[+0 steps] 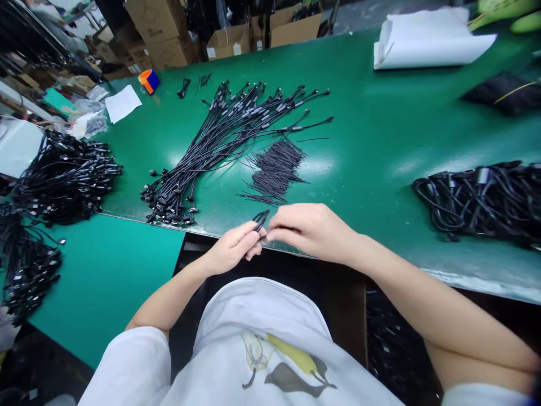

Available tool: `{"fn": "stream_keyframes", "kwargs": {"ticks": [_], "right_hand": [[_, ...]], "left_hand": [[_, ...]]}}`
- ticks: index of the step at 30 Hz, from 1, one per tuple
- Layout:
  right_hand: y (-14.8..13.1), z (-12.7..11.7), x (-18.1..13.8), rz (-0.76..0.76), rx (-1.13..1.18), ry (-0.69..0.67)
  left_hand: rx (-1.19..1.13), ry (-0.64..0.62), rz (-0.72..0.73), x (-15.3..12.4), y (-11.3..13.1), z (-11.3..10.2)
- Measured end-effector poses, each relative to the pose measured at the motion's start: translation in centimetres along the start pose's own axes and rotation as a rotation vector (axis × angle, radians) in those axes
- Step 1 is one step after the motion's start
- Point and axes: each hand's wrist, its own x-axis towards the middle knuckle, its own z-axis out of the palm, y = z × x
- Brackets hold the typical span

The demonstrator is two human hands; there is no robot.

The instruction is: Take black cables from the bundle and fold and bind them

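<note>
My left hand and my right hand meet at the near edge of the green table. Both are closed in a pinch on a small folded black cable, which sticks up between the fingertips. Just beyond the hands lies a heap of short thin black ties. Behind that, a fan-shaped bundle of long black cables with connectors spreads across the table.
A coiled heap of black cables lies at the right. More black cable piles sit at the left, above a lower teal surface. White paper sheets, cardboard boxes and an orange-blue tape dispenser stand at the back.
</note>
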Motion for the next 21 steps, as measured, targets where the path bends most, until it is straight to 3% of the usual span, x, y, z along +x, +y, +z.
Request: {"fn": "stream_keyframes", "kwargs": {"ticks": [3, 6, 8, 12, 16, 21], "right_hand": [[1.9, 2.5, -0.4, 0.289, 0.406, 0.279], [2.6, 5.8, -1.5, 0.532, 0.757, 0.297], [2.3, 7.3, -2.0, 0.631, 0.962, 0.328], [0.4, 8.3, -1.9, 0.688, 1.316, 0.517], [-1.1, 9.0, -1.4, 0.725, 1.327, 0.644], [-1.1, 9.7, -1.7, 0.708, 1.23, 0.598]], "left_hand": [[-0.339, 0.014, 0.031, 0.3, -0.1, 0.0], [-0.482, 0.019, -0.016, 0.9, -1.0, 0.5], [-0.431, 0.054, -0.049, 1.2, -2.4, 1.1], [-0.168, 0.25, -0.056, 1.4, -5.5, 2.4], [0.206, 0.177, -0.101, 1.2, -6.3, 2.4], [0.417, 0.074, -0.136, 1.1, -6.0, 2.0]]}}
